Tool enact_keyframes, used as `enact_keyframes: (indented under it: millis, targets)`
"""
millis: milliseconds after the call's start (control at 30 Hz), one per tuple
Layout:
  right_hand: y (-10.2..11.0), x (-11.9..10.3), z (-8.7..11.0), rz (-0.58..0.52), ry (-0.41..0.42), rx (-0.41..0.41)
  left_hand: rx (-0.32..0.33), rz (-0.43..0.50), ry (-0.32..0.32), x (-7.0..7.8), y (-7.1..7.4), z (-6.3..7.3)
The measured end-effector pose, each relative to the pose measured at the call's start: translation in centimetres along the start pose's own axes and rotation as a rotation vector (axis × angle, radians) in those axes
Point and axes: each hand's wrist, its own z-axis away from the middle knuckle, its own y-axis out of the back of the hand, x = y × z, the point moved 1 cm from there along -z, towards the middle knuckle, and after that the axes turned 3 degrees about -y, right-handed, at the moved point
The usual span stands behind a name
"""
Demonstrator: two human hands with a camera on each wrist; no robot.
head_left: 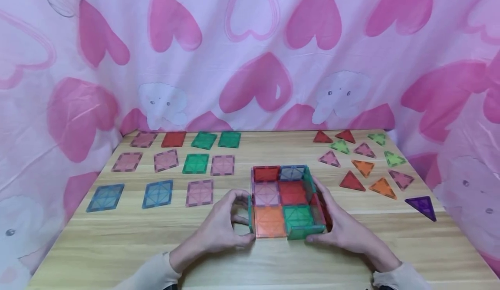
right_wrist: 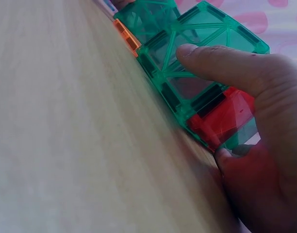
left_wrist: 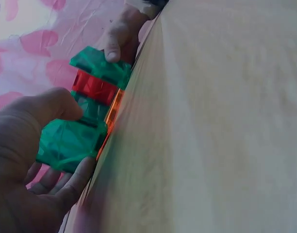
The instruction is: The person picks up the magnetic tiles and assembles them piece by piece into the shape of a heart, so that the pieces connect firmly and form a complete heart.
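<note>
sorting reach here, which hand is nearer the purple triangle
Right. The right hand grips the right side of the tile box, with the purple triangle off to its right; the left hand pinches a green tile on the box's left, farther away.

Head view downward; close wrist views share box (head_left: 306, 232).

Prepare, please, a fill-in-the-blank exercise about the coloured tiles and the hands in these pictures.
The person's left hand touches an upright translucent plastic square coloured ____.
The purple plastic tile, right of the person's right hand, is a ____.
Loose translucent blue plastic squares on the wood-grain table number ____.
In the open plastic box, the near left floor tile is ____.
Missing words: green; triangle; two; orange.
</note>
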Motion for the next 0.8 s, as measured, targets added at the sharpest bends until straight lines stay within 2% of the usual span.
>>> enact_keyframes:
  millis: [100,200,267,367,467,567,667,800]
  targets:
    - [0.0,-0.1,0.0,-0.001,-0.001,0.006,0.017,-0.021,0.0,0.0,-0.1,-0.1]
    - [-0.1,-0.2,-0.1,-0.004,-0.001,0.006,0.035,-0.148,-0.031,0.2,0.7,0.0]
    - [-0.3,-0.2,-0.2,-0.003,-0.004,0.003,0.06,-0.3,-0.068,0.4,2.1,0.3]
    - [-0.5,-0.2,-0.3,-0.005,-0.01,0.0,0.127,-0.543,-0.123,0.7,5.4,0.8]
    - [-0.7,-0.2,-0.4,-0.012,-0.007,-0.005,0.2,-0.71,-0.148,0.5,9.0,1.6]
    - [-0.6,-0.2,-0.3,-0.018,-0.007,-0.003,0.216,-0.827,-0.131,-0.2,11.7,2.6]
    - [-0.3,-0.1,-0.1,-0.013,-0.009,0.003,0.188,-0.913,-0.111,-1.0,13.1,3.2]
    - [-0.1,-0.1,0.0,-0.008,-0.01,0.001,0.157,-0.961,-0.083,-1.7,13.6,3.5]
